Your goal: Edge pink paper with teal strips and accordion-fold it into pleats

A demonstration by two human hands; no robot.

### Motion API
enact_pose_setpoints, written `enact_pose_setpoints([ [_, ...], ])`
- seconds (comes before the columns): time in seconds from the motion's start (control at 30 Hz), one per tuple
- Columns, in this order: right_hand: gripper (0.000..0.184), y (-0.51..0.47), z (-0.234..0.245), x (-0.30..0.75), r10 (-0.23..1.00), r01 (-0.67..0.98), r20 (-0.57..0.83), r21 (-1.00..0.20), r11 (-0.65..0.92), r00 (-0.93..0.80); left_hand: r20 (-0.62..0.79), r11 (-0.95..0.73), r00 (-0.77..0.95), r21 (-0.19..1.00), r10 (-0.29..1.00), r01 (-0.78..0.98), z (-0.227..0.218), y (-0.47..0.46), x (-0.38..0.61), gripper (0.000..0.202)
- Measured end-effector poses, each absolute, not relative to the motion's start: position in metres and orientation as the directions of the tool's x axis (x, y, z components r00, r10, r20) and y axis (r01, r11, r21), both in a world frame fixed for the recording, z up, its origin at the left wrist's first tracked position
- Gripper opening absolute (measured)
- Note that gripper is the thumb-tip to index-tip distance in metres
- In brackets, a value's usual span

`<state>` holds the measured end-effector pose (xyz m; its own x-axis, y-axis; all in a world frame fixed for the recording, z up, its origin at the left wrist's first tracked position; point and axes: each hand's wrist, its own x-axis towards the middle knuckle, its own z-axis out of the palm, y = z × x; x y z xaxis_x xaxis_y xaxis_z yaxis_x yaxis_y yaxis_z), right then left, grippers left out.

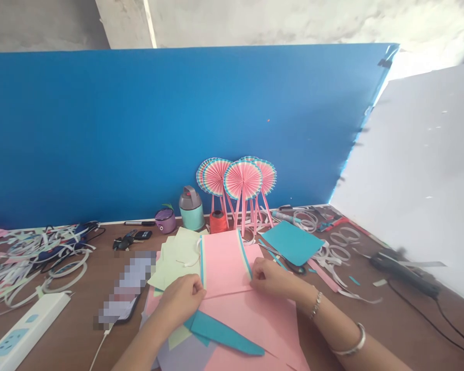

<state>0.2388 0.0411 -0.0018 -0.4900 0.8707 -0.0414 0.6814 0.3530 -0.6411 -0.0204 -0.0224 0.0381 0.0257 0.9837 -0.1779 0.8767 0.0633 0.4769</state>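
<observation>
Fingers of the left hand (pixel 187 291) lie together and curled at the left edge of a pink paper sheet (pixel 224 263) edged with teal stripes; whether they clamp the paper cannot be told. Fingers of the right hand (pixel 265 273) also lie together, against the sheet's right side, with the same uncertainty about any grip. The sheet lies flat between both hands, on a larger pink paper sheet (pixel 247 330) and beside pale green paper sheets (pixel 176 260). A teal paper strip (pixel 226 335) lies just below the left wrist. A silver bead bracelet (pixel 316 304) and a silver bangle (pixel 350 342) encircle the right forearm. Beyond the right hand lies a teal paper square (pixel 292 243), while pink-and-teal pleated paper fans (pixel 242 180) stand on pink sticks farther ahead, beside an orange thread spool (pixel 218 222), a teal-and-grey flask (pixel 191 208) and a purple cup (pixel 165 220). On the brown tabletop (pixel 81 273), white paper offcuts (pixel 23 263) are heaped at left, near a white power strip (pixel 23 330) and a phone (pixel 126 293) obscured by pixelation. White paper rings (pixel 344 242) and a black corded device (pixel 404 273) lie at right; a blue board (pixel 139 129) stands behind the table, and a white board (pixel 421 170) stands at right
</observation>
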Motion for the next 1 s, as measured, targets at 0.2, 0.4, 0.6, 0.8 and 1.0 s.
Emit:
enact_pose_setpoints([
  [0.2, 0.014, 0.041, 0.003, 0.238, 0.879, 0.686, -0.069, -0.656, 0.316, -0.471, -0.208, 0.074, 0.021, 0.44, 0.978, 0.895, 0.045, -0.024, -0.018, 0.012],
  [0.4, 0.013, 0.043, 0.001, 0.238, 0.88, 0.699, -0.082, -0.644, 0.311, -0.467, -0.201, 0.054, 0.032, 0.406, 0.979, 0.912, 0.044, -0.025, -0.018, 0.014],
  [0.6, 0.009, 0.041, -0.002, 0.237, 0.892, 0.735, -0.067, -0.595, 0.324, -0.447, -0.145, 0.002, 0.055, 0.368, 0.988, 0.93, 0.042, -0.027, -0.014, 0.015],
  [0.8, 0.004, 0.037, 0.003, 0.234, 0.903, 0.776, -0.093, -0.553, 0.303, -0.42, 0.047, -0.394, 0.395, 0.241, 0.918, 0.887, 0.031, -0.03, -0.008, 0.067],
  [1.0, 0.004, 0.03, 0.015, 0.23, 0.899, 0.794, -0.093, -0.514, 0.325, -0.428, 0.025, -0.512, 0.517, 0.191, 0.855, 0.837, 0.022, -0.029, -0.006, 0.069],
])
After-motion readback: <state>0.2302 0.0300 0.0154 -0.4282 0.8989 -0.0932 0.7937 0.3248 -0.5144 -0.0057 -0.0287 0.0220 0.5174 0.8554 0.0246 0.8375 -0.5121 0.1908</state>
